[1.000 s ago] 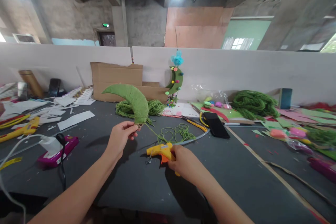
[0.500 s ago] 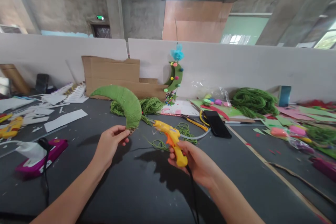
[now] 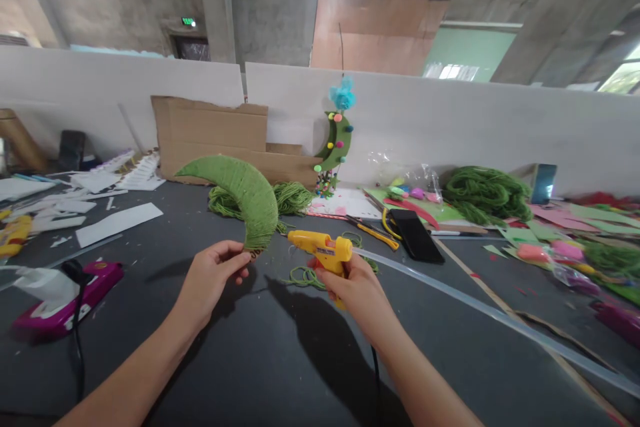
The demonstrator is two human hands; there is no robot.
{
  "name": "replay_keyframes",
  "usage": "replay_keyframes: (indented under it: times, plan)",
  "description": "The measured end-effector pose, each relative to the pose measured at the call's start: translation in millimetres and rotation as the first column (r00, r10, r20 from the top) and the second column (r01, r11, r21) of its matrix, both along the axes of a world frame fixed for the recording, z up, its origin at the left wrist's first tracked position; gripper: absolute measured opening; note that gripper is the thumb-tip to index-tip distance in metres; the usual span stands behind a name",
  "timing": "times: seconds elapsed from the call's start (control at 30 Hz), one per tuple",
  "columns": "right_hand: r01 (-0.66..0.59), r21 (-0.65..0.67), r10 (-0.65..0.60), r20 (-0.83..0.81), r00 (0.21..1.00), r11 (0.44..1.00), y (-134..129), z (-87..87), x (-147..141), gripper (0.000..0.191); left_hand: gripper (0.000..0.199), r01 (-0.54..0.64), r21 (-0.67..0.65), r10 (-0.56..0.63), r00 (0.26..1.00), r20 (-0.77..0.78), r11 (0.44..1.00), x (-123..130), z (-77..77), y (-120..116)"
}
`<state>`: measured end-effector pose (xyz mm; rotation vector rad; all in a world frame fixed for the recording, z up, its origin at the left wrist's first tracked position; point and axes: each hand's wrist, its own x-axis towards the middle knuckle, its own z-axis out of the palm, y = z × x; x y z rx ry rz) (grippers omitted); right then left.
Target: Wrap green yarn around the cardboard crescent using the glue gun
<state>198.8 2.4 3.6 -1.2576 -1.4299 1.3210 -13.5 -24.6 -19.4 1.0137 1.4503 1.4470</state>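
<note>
A crescent wrapped in green yarn (image 3: pixel 245 190) is pinched at its lower end by my left hand (image 3: pixel 215 277); a bit of bare brown cardboard shows there. My right hand (image 3: pixel 353 283) is wrapped round the handle of a yellow glue gun (image 3: pixel 320 245). The gun's nozzle points left, a short way right of the crescent's lower end, apart from it. A long clear glue stick (image 3: pixel 450 290) runs from the gun's back to the right. Loose green yarn (image 3: pixel 306 278) lies on the table behind the gun.
A decorated green crescent (image 3: pixel 341 141) hangs before the white partition, with cardboard (image 3: pixel 215 130) to its left. A black phone (image 3: pixel 416 235), a yellow cutter (image 3: pixel 377 236) and a yarn bundle (image 3: pixel 485 192) lie right. At left are a purple power strip (image 3: pixel 95 287) and paper scraps (image 3: pixel 119 225).
The glue gun has turned from a downward tilt to nearly level, and its long glue stick now stretches far right. The green crescent has shifted slightly right in my left hand.
</note>
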Motion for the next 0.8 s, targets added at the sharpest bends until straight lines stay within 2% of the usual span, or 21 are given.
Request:
replay_keyframes:
  times: [0.1,0.23,0.47,0.63,0.8]
  plan:
    - [-0.003,0.011,0.004,-0.045,0.999,1.0,-4.6,5.4,1.0,0.023,0.021,0.019,0.011,-0.019,1.0,-0.014,1.0,1.7,-2.7,-0.1]
    - [-0.073,-0.066,0.062,-0.157,0.986,0.995,-6.1,5.2,5.0,0.025,0.02,0.016,0.013,-0.016,1.0,-0.018,1.0,3.1,-2.9,0.2]
    - [0.05,0.019,-0.047,-0.142,0.989,0.999,-2.8,3.1,9.8,0.028,0.02,-0.019,0.026,0.019,1.0,0.018,0.999,10.2,1.2,-4.4]
    - [-0.037,-0.056,0.026,-0.193,0.981,0.998,-10.4,5.4,6.7,0.034,0.018,-0.041,0.08,0.038,0.999,0.031,0.996,13.0,1.5,-6.3]
    - [-0.055,-0.041,0.048,-0.141,0.989,0.998,-24.5,7.0,0.1,0.02,0.014,-0.023,0.101,0.019,0.999,0.041,0.995,12.8,1.0,-5.5]
